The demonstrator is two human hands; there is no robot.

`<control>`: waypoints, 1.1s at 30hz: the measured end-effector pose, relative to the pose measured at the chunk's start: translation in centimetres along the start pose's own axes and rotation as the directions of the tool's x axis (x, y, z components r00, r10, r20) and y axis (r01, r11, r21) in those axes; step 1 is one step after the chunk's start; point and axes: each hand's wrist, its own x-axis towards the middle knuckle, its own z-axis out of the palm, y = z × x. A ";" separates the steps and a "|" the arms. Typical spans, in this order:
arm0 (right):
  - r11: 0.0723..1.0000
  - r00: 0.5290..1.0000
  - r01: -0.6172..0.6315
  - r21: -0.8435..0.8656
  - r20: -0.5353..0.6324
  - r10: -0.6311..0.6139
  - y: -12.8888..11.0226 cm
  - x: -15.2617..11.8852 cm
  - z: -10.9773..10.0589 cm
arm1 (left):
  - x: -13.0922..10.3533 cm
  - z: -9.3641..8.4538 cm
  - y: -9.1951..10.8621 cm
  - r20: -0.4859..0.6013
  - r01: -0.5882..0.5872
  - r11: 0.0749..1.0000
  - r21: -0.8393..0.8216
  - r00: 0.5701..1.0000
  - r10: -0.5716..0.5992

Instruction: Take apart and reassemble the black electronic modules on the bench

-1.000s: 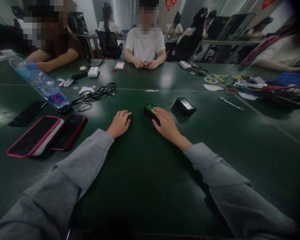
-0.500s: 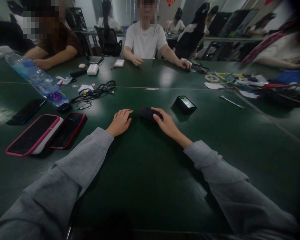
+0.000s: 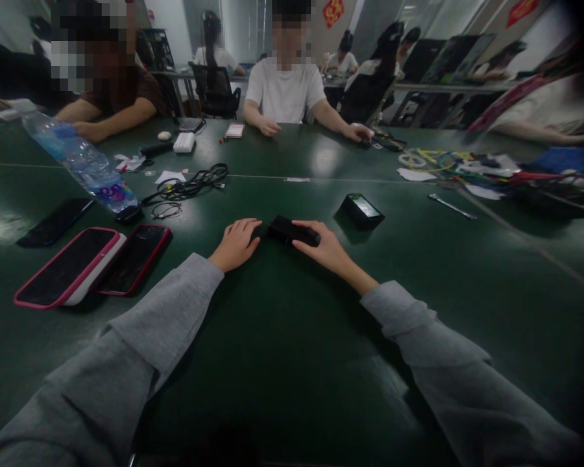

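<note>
A small black box-shaped object [image 3: 285,229] lies on the dark green table [image 3: 292,337] in front of me. My right hand [image 3: 327,250] grips its right end between thumb and fingers. Just left of the object, my left hand [image 3: 236,244] rests with its fingers apart, holding nothing and not touching the object. Beyond my right hand is a second black box [image 3: 363,211] with a bright, screen-like top.
At the left are a pink-edged phone [image 3: 71,267], a red-edged phone [image 3: 136,259], a dark phone [image 3: 56,222] and a tilted water bottle [image 3: 82,155]. Black cables [image 3: 194,183] lie behind. A wrench [image 3: 452,206] and tangled wires [image 3: 448,159] are at the right. People sit across the table.
The black object in my right hand has turned a little and shows its box shape more clearly. The whole view has shifted slightly downward in the frame. My left hand stays beside the object.
</note>
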 end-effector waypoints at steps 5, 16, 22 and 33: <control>0.971 0.979 -0.195 0.136 -0.028 0.201 1.1 0.2 0.1 | 0.1 0.1 -0.3 0.008 0.004 1.000 -0.007 1.000 -0.004; 0.971 0.961 -0.238 -0.004 -0.147 0.235 2.2 0.9 0.6 | 0.2 0.4 -0.6 -0.009 -0.015 1.000 0.005 1.000 0.015; 0.987 0.967 -0.146 -0.061 -0.219 0.129 0.7 0.2 0.2 | 0.2 0.3 -0.7 0.006 -0.008 1.000 0.008 1.000 0.007; 0.976 0.992 0.073 -0.206 0.119 -0.049 -3.4 -1.8 2.8 | 0.0 -0.2 0.3 -0.032 -0.057 0.998 -0.026 0.998 0.056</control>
